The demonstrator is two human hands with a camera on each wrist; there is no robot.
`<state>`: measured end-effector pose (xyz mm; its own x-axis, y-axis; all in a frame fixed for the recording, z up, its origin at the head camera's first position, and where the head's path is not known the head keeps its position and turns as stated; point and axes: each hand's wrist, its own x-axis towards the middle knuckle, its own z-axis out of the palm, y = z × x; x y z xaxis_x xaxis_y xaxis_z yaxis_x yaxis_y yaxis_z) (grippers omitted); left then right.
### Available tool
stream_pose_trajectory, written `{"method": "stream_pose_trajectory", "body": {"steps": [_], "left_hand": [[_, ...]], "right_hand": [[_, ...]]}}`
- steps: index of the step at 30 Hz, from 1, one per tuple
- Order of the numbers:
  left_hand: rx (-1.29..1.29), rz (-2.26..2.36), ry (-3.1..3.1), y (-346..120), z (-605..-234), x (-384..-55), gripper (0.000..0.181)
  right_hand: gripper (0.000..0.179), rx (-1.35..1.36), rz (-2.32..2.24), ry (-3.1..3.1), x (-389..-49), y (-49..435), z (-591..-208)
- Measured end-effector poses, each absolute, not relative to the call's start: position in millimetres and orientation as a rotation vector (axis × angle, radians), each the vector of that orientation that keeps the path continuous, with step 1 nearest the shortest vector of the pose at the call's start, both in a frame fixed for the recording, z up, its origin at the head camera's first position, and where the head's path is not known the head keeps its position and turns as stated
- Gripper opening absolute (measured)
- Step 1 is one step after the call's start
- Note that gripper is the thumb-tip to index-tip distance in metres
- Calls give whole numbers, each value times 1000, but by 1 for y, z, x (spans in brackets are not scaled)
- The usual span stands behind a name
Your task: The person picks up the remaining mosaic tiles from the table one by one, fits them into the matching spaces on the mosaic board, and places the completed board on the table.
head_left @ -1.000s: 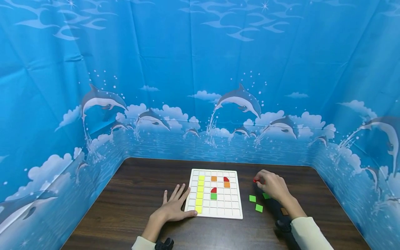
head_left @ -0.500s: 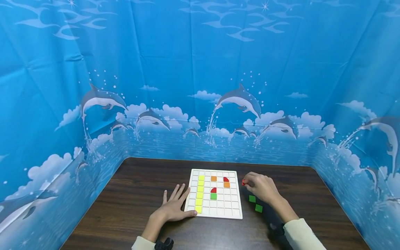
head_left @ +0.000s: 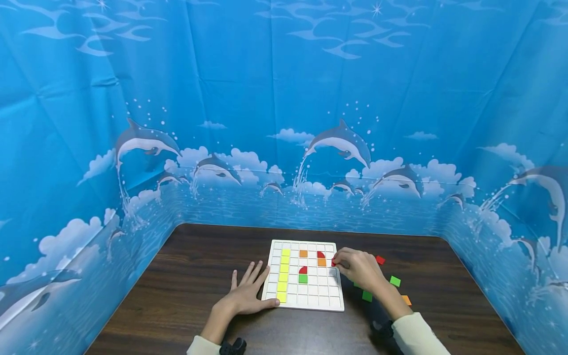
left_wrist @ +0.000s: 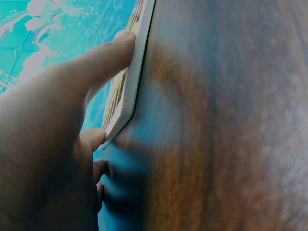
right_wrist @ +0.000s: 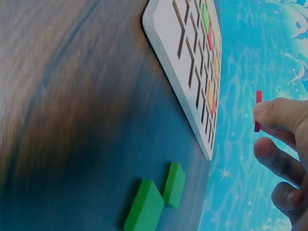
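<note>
In the head view, take the white grid board (head_left: pixel 319 291) as the dial, 12 o'clock at its far edge. The left hand (head_left: pixel 248 297) lies at 8 o'clock, fingers straight and spread; its thumb rests on the board's near corner at 7 o'clock, and it grips nothing. The right hand (head_left: pixel 361 268) is at 3 o'clock, with thumb and forefinger closed in a pinch on a red piece (head_left: pixel 333 262) over the board's margin at 2 o'clock; contact between piece and board cannot be determined. The right wrist view shows the red piece edge-on as a thin strip, long axis from 12 to 6 o'clock in that view, and the remaining fingers loosely curled. It also exposes the thickness of two green blocks (right_wrist: pixel 174 185), largely hidden by the arm in the head view. The head view alone shows, beyond the right forearm, a red tile (head_left: pixel 380 260), a green tile (head_left: pixel 395 281) and an orange tile (head_left: pixel 406 300). The left wrist view shows the board's side wall and the thumb laid across its rim. On the board, a column of yellow squares (head_left: pixel 284 268) runs from 11 toward 7 o'clock.
</note>
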<state>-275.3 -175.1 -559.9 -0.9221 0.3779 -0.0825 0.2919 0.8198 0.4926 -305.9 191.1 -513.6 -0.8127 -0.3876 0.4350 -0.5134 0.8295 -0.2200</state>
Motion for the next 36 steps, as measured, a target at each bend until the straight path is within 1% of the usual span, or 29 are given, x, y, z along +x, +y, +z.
{"method": "stream_pose_trajectory", "body": {"steps": [10, 20, 29, 31, 34, 36], "left_hand": [[487, 679, 2848, -175, -569, -281, 115], [539, 734, 2836, -175, -564, -275, 111], [534, 719, 2830, -176, -569, -279, 111], [524, 728, 2823, -176, -567, -278, 113], [533, 716, 2835, -177, -570, -278, 112], [519, 728, 2832, -176, -565, -276, 113]], "right_hand": [[14, 694, 509, -2674, -308, 173, -521], [12, 676, 442, -2745, -309, 162, -536], [12, 743, 383, -2751, -310, 158, -540], [11, 755, 364, -2757, -310, 157, -539], [8, 765, 346, -2770, -310, 156, -538], [9, 787, 334, -2764, -310, 156, -537]]}}
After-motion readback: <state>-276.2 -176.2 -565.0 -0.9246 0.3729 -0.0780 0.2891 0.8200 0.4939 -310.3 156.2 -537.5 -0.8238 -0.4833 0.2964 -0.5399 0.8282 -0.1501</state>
